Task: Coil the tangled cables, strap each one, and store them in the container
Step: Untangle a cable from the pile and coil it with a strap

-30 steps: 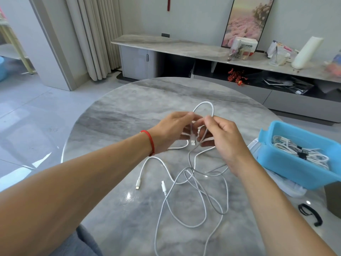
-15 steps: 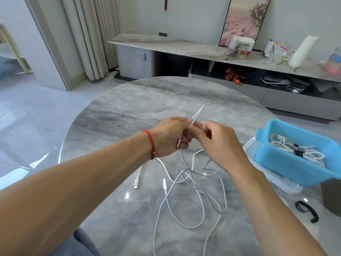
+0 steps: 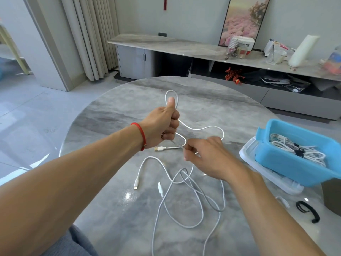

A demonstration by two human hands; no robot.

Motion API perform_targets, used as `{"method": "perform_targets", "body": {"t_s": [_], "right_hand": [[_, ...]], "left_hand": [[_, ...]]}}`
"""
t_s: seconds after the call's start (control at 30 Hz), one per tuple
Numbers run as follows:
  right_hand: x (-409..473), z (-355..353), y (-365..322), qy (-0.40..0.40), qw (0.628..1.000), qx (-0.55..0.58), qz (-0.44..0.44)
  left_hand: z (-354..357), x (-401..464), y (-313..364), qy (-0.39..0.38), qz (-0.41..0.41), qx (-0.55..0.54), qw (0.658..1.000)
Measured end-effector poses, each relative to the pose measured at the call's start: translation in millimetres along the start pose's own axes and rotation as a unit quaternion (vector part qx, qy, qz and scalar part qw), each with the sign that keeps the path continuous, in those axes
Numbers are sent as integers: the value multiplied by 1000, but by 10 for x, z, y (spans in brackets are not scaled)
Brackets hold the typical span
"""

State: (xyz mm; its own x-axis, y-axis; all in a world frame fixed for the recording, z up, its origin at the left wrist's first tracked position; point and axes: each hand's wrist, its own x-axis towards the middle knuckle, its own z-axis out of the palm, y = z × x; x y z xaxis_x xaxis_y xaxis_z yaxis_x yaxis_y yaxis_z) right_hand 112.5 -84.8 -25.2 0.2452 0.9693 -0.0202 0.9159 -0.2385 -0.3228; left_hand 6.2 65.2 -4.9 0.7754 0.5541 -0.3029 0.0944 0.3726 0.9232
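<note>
Head view: "Panasonic" on box (image 3: 244, 45), partly legible.

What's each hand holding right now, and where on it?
Left hand grips a white cable near its USB-A end, a small loop sticking up past the thumb. Right hand pinches the same cable further along.

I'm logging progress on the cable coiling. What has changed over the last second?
The hands, close together a second ago, have drawn apart: the left hand now grips a small loop of the white cable in its fist, while the right hand has dropped lower and pinches the cable further along. The loose cables on the table, the blue container and the black strap stayed put.
</note>
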Motion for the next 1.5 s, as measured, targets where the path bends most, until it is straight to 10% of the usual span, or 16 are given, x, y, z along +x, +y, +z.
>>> {"method": "perform_targets", "body": {"t_s": [0.3,0.8,1.3,1.5], "right_hand": [[-48,-68,-140,138,976,-116,-121],[-56,-219,153,87,990,-107,-22],[-129,-368,296,324,937,-119,-47],[-55,-263,237,318,936,151,6]], "left_hand": [[-3,-38,-148,-27,-69,139,988],[139,-77,-209,-84,-67,412,905],[31,-80,-106,-132,-50,341,930],[48,-80,-120,-135,-11,331,934]]}}
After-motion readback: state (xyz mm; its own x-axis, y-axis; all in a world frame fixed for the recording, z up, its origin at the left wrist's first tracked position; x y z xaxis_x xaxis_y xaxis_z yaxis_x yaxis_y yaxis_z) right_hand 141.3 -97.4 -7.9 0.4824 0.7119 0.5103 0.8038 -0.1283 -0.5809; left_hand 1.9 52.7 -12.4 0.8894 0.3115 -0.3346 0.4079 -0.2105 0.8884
